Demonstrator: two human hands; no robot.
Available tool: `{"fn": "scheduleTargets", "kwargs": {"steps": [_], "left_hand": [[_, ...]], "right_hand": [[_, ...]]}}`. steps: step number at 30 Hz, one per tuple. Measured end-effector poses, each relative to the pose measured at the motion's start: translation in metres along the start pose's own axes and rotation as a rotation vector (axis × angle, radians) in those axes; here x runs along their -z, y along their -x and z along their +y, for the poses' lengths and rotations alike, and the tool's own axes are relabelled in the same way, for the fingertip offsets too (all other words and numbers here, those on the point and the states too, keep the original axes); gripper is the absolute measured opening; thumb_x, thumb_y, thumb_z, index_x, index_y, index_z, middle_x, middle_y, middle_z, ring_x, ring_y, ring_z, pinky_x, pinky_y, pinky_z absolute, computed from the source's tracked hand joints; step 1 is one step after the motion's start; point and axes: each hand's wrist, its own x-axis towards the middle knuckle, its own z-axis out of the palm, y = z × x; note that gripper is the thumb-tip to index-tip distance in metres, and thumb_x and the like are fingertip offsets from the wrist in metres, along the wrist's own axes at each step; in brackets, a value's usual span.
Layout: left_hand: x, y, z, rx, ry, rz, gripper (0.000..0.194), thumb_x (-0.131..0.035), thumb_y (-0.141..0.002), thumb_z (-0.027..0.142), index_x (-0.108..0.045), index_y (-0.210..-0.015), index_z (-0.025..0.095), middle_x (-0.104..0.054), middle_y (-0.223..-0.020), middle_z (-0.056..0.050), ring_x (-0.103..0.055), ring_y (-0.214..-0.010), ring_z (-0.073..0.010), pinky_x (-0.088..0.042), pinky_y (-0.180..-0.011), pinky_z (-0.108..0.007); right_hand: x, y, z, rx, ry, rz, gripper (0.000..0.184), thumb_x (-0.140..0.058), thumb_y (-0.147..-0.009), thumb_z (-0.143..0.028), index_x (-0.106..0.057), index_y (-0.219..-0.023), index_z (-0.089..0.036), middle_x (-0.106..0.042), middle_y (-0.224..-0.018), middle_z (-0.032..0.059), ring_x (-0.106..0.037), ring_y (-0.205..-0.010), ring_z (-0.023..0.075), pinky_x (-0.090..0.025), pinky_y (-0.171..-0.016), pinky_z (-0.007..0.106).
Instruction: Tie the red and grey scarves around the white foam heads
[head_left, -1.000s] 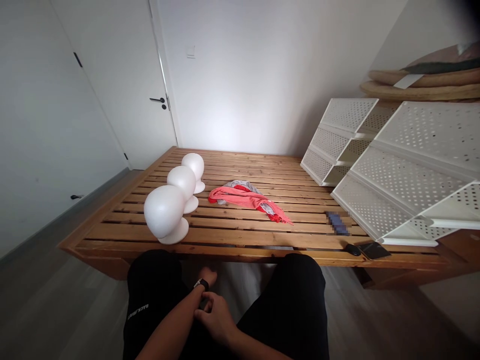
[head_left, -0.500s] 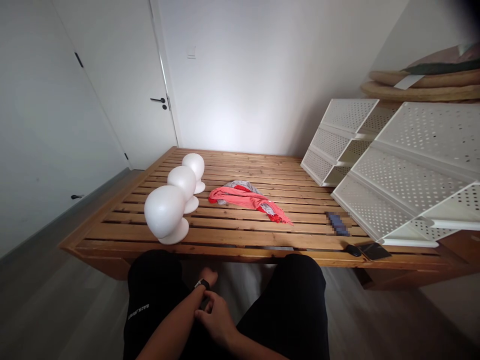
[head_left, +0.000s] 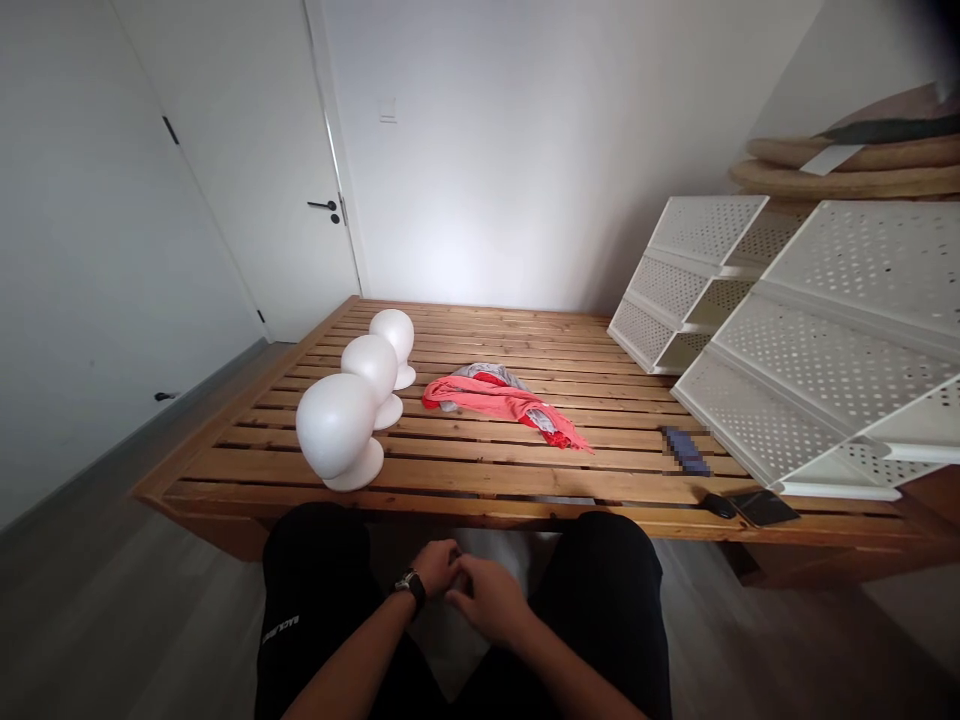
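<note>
Below the edge of the slatted table, my left hand (head_left: 436, 568), wearing a wristwatch (head_left: 411, 588), meets my right hand (head_left: 491, 600) between my knees. The fingers of both hands are curled and touch each other. No object shows in either, though part of the fingers is hidden. Three white mannequin heads on round bases, the near one (head_left: 336, 425), the middle one (head_left: 371, 365) and the far one (head_left: 392, 335), stand in a row at the table's left. Right of them lies a crumpled heap of coral-red and grey cloth (head_left: 495, 398).
The wooden slatted table (head_left: 480, 478) spans the front. On its right are a blurred-out dark blue item (head_left: 685, 451), a small black object (head_left: 718, 505), a flat dark phone-like object (head_left: 766, 507) and white perforated racks (head_left: 832, 330). Stacked cushions (head_left: 847, 180) sit behind them.
My right hand has moved off the left wrist, by the watch, to the left hand's fingers. Both hands have come together slightly to the right. The table's things have not moved.
</note>
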Motion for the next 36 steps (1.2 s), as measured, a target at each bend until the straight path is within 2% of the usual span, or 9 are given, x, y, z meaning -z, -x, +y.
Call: {"fn": "scheduleTargets", "kwargs": {"steps": [3,5,9,12,15,17,20,26,36], "left_hand": [[0.023,0.014,0.004,-0.107,-0.055,0.138,0.027,-0.048,-0.095,0.037,-0.069,-0.107,0.024,-0.073,-0.110,-0.006,-0.063,-0.106,-0.0217,-0.043,-0.090,-0.033],[0.038,0.019,0.004,-0.156,-0.131,0.282,0.028,-0.043,-0.098,0.032,-0.068,-0.105,0.023,-0.072,-0.106,-0.007,-0.062,-0.103,-0.0214,-0.042,-0.092,-0.034],[0.055,0.013,-0.001,-0.206,-0.291,0.539,0.033,-0.037,-0.100,0.029,-0.068,-0.097,0.020,-0.070,-0.096,-0.008,-0.061,-0.095,-0.0218,-0.044,-0.090,-0.036],[0.052,0.001,-0.007,-0.200,-0.358,0.630,0.034,-0.042,-0.097,0.028,-0.066,-0.119,0.018,-0.068,-0.118,-0.011,-0.058,-0.114,-0.0249,-0.043,-0.102,-0.040],[0.039,-0.011,-0.016,-0.181,-0.409,0.635,0.057,-0.052,-0.091,0.028,-0.049,-0.147,0.017,-0.052,-0.150,-0.011,-0.041,-0.141,-0.0277,-0.033,-0.117,-0.042],[0.028,-0.019,-0.023,-0.158,-0.442,0.591,0.069,-0.056,-0.087,0.029,-0.041,-0.153,0.017,-0.038,-0.161,-0.009,-0.028,-0.151,-0.0291,-0.025,-0.123,-0.045],[0.014,-0.028,-0.030,-0.129,-0.486,0.528,0.080,-0.061,-0.083,0.033,-0.035,-0.157,0.019,-0.025,-0.168,-0.008,-0.018,-0.155,-0.0321,-0.015,-0.126,-0.051],[0.003,-0.036,-0.033,-0.095,-0.515,0.524,0.084,-0.061,-0.082,0.039,-0.032,-0.159,0.020,-0.021,-0.169,-0.008,-0.013,-0.156,-0.0343,-0.008,-0.126,-0.054],[0.002,-0.037,-0.032,-0.080,-0.514,0.519,0.084,-0.060,-0.082,0.039,-0.032,-0.159,0.020,-0.019,-0.169,-0.007,-0.012,-0.156,-0.0337,-0.008,-0.127,-0.054]], "right_hand": [[0.033,0.001,0.019,0.000,0.157,0.025,0.024,-0.065,-0.086,-0.033,-0.067,-0.108,-0.026,-0.073,-0.090,0.0006,-0.066,-0.085,0.0181,-0.040,-0.074,0.027],[0.047,0.001,0.029,0.011,0.243,0.060,0.025,-0.062,-0.088,-0.032,-0.065,-0.112,-0.025,-0.072,-0.097,0.0025,-0.066,-0.092,0.0195,-0.042,-0.081,0.028],[0.059,-0.006,0.037,0.072,0.386,0.178,0.029,-0.057,-0.090,-0.031,-0.064,-0.117,-0.023,-0.066,-0.119,0.0079,-0.060,-0.112,0.0242,-0.042,-0.099,0.033],[0.057,-0.020,0.042,0.044,0.432,0.254,0.046,-0.056,-0.089,-0.032,-0.056,-0.134,-0.022,-0.055,-0.140,0.0108,-0.052,-0.128,0.0265,-0.037,-0.109,0.036],[0.049,-0.037,0.053,-0.050,0.457,0.266,0.073,-0.058,-0.087,-0.034,-0.036,-0.154,-0.017,-0.035,-0.160,0.0119,-0.029,-0.149,0.0269,-0.026,-0.120,0.035],[0.040,-0.047,0.063,-0.133,0.477,0.231,0.086,-0.059,-0.085,-0.036,-0.023,-0.160,-0.015,-0.022,-0.167,0.0106,-0.012,-0.156,0.0262,-0.017,-0.124,0.036],[0.026,-0.057,0.078,-0.221,0.508,0.132,0.096,-0.061,-0.084,-0.041,-0.012,-0.162,-0.015,-0.009,-0.170,0.0094,-0.001,-0.158,0.0275,-0.006,-0.126,0.041],[0.006,-0.061,0.088,-0.239,0.580,0.089,0.106,-0.067,-0.080,-0.051,-0.008,-0.163,-0.019,0.006,-0.170,0.0138,0.012,-0.156,0.0338,0.006,-0.123,0.051],[0.006,-0.062,0.091,-0.233,0.561,0.060,0.107,-0.064,-0.082,-0.054,-0.003,-0.163,-0.018,0.009,-0.169,0.0157,0.014,-0.156,0.0348,0.009,-0.122,0.052]]}}
